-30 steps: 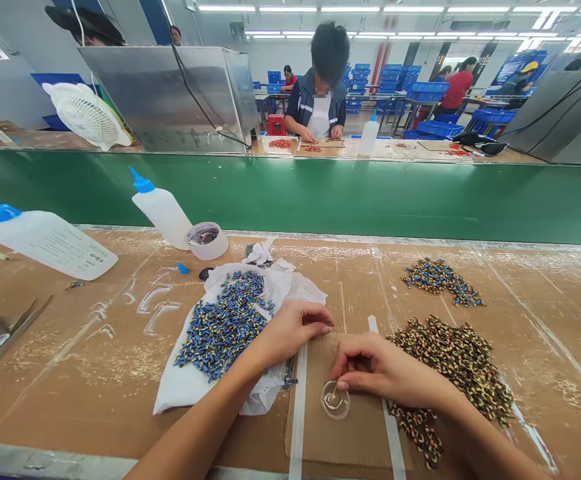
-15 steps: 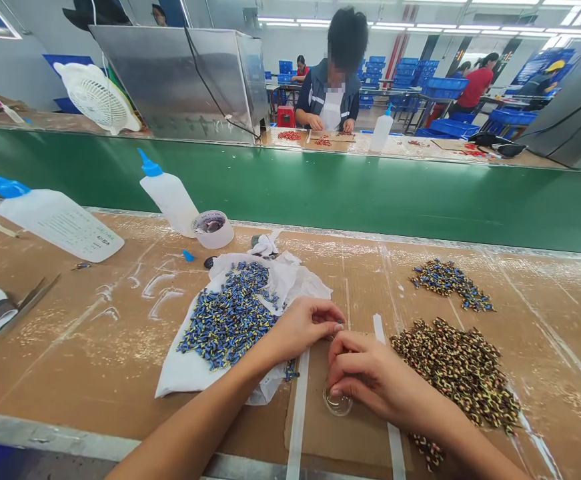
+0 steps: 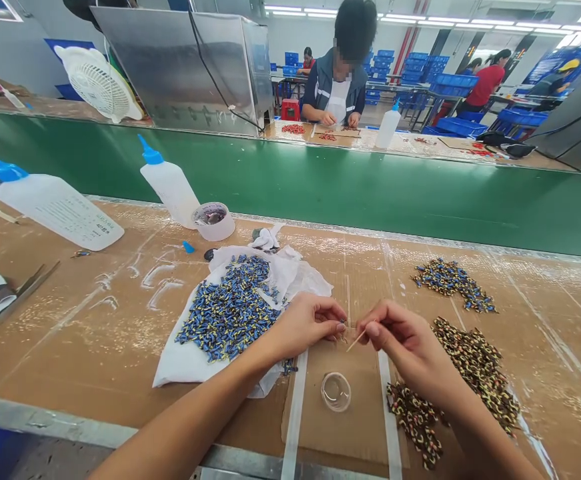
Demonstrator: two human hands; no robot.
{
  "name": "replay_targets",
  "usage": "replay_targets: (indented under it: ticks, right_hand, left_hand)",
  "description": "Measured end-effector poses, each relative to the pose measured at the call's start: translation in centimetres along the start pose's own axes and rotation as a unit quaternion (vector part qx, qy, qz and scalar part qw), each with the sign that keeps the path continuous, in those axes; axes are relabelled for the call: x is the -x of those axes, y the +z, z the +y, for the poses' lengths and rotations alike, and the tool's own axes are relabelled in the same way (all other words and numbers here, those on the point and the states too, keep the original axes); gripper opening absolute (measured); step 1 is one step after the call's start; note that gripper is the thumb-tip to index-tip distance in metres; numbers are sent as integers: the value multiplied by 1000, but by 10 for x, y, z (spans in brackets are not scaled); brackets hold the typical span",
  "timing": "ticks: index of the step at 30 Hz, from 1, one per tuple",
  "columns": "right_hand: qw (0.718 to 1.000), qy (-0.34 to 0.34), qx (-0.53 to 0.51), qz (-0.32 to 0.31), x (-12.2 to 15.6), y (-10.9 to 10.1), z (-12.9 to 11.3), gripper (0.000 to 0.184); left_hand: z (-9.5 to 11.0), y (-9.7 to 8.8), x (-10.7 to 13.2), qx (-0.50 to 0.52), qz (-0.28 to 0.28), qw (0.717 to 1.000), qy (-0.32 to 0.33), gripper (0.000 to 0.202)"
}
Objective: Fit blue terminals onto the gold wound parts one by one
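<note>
My left hand [image 3: 310,323] is closed in a pinch, with a bit of a small blue piece [image 3: 343,323] showing at the fingertips; most of it is hidden. A thin wooden toothpick [image 3: 356,341] is pinched in my right hand [image 3: 400,337], its tip pointing down and left, close to the left fingertips. Below both hands a small clear round cup [image 3: 336,392] stands on a cardboard pad [image 3: 343,433] edged by white tape strips. Left of the hands, a heap of small blue and yellow pieces [image 3: 230,303] lies on a white cloth [image 3: 180,363].
Dark brown and yellow pieces [image 3: 475,373] are heaped at right, with a smaller blue pile [image 3: 453,283] behind. Two white squeeze bottles [image 3: 60,210] and a tape roll [image 3: 214,223] are at left. Across the green conveyor [image 3: 320,193] a person [image 3: 343,73] works.
My right hand has moved up and right, off the clear cup, and the toothpick now shows in it. My left hand has stayed nearly in place. The view has shifted slightly.
</note>
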State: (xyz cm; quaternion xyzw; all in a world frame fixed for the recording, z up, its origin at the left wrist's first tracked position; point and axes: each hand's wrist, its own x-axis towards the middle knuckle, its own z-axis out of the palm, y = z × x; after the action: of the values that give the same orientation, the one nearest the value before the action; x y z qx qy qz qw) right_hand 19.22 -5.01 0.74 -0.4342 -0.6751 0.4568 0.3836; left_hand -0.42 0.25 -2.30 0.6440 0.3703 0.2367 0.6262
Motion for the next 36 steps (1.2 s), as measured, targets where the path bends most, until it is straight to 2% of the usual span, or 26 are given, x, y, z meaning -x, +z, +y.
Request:
replay_targets:
  ticks: [4, 7, 19, 36]
  right_hand:
    - [989, 0, 34, 142, -3, -1, 14, 16]
    - [982, -3, 74, 172, -5, 3, 20, 15]
    - [979, -9, 154, 136, -6, 9, 18, 16]
    - [974, -32, 199, 104, -5, 10, 18, 12]
  left_hand:
    - [-1, 4, -1, 39, 2, 999, -22, 13]
    - [0, 5, 0, 37, 3, 999, -19, 11]
    - [0, 5, 1, -14, 9, 1000, -12, 8]
    - [4, 4, 2, -40, 8, 999, -3, 7]
